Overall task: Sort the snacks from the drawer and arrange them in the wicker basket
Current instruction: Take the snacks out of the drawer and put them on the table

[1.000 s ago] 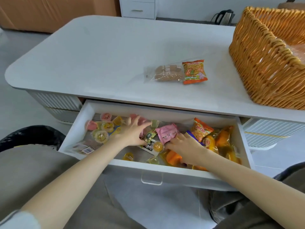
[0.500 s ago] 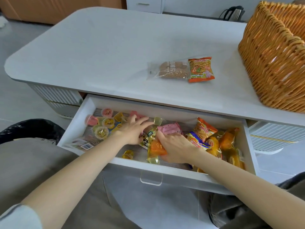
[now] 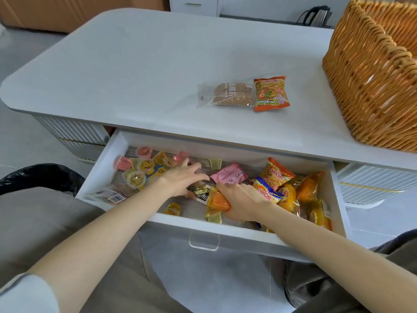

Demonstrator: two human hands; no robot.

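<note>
The fingers (image 3: 225,188) of the right hand (image 3: 244,199) curl round an orange cake packet (image 3: 217,203) in the open drawer (image 3: 203,229). The left hand (image 3: 180,181) rests with fingers spread on small dark packets (image 3: 199,192). This seems to be the picking step; next, the packet needs a lift up to the wicker basket (image 3: 372,86), far right on the white table (image 3: 146,64). Two snacks (image 3: 270,93) lie there, and a kettle (image 3: 316,14) stands behind.

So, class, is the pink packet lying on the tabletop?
No, the pink packet lies inside the open drawer; the tabletop holds the biscuit pack and an orange snack bag.
</note>
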